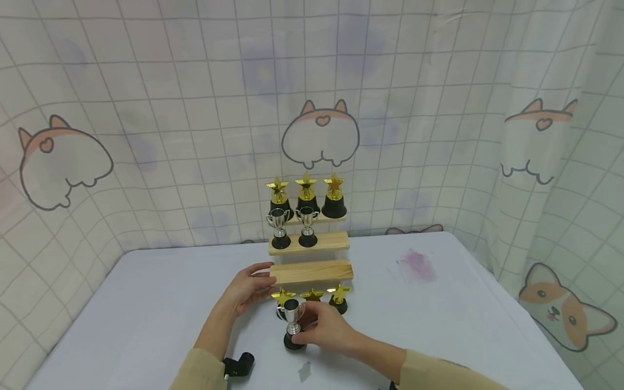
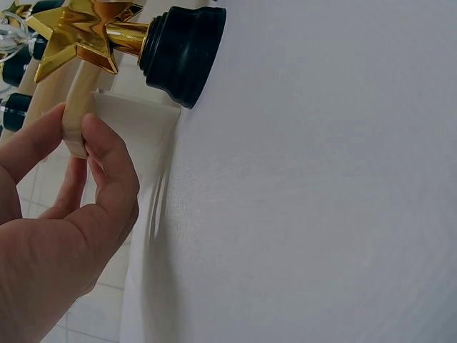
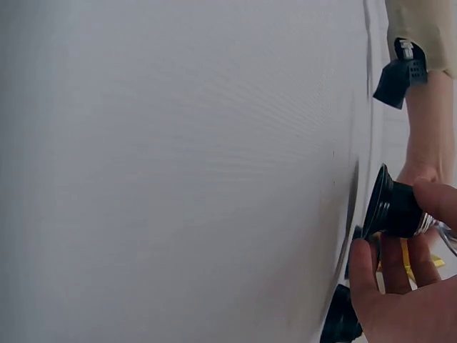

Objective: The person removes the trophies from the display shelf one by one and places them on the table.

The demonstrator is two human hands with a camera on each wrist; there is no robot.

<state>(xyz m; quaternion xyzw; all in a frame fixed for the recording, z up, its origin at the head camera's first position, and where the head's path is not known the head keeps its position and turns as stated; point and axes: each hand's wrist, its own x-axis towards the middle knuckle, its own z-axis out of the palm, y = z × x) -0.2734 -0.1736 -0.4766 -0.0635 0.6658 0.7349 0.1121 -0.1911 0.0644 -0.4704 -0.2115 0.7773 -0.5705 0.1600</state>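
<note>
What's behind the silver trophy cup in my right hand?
Three gold star trophies stand in a row behind the silver cup. The rightmost one's black base shows; the cup and right hand hide much of the other bases.

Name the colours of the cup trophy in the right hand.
Silver cup on a black base; clearest in the head view.

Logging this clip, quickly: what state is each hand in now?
Left hand: closed, pinching the lowest shelf at its end.
Right hand: closed, holding a silver cup.
</note>
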